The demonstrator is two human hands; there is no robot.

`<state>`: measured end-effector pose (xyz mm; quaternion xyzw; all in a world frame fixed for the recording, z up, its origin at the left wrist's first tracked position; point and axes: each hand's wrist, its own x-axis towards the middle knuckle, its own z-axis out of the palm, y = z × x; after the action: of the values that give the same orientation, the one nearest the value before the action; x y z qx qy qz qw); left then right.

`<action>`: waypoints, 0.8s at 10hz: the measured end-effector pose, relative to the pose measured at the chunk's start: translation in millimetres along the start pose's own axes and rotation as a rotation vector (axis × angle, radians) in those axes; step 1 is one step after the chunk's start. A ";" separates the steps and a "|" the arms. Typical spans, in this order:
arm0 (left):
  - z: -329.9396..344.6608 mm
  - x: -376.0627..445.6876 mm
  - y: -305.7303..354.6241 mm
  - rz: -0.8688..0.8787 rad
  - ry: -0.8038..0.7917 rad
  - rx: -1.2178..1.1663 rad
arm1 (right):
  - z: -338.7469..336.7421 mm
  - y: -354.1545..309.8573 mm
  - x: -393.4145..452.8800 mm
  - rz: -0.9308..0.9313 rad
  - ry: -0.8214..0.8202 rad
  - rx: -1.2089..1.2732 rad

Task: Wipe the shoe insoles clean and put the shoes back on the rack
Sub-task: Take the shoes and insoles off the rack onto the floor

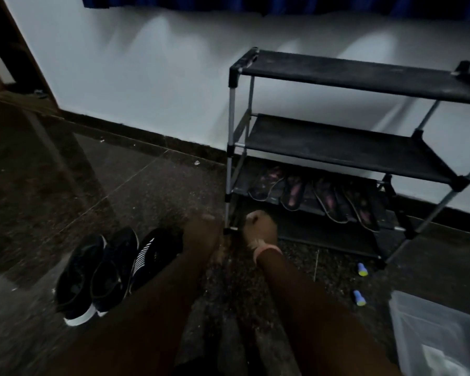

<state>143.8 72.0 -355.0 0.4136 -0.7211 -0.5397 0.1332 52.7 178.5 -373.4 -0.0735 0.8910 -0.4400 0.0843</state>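
Note:
In dim light three black shoes lie on the dark floor at the left: two with white soles [79, 275] [114, 264] and a striped one [155, 251]. My left hand [201, 234] is blurred, right beside the striped shoe; its fingers are too dark to read. My right hand [259, 227], with a pink band at the wrist, is curled in a fist by the front left leg of the black shoe rack [364, 77]. Nothing shows in that fist. Several insoles [291, 192] lie side by side on the rack's third shelf. The top two shelves are bare.
A translucent plastic box [432, 335] stands at the bottom right. Two small blue and yellow objects [362, 269] [359, 297] lie on the floor in front of the rack. The white wall [147, 77] runs behind, with a dark door frame [19, 50] at the far left.

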 end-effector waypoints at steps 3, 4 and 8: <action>102.8 51.5 70.7 -0.008 -0.120 0.209 | -59.6 39.1 85.1 0.316 0.339 0.212; 139.0 104.9 61.3 -0.104 -0.018 -0.007 | -57.2 51.6 111.0 0.439 0.249 0.316; 148.4 100.3 40.8 -0.148 -0.150 -0.254 | -35.9 83.4 96.5 0.513 0.201 1.010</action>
<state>-31.8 100.0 -400.9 0.4039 -0.6225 -0.6642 0.0901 -53.9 236.7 -426.6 0.2366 0.5631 -0.7814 0.1279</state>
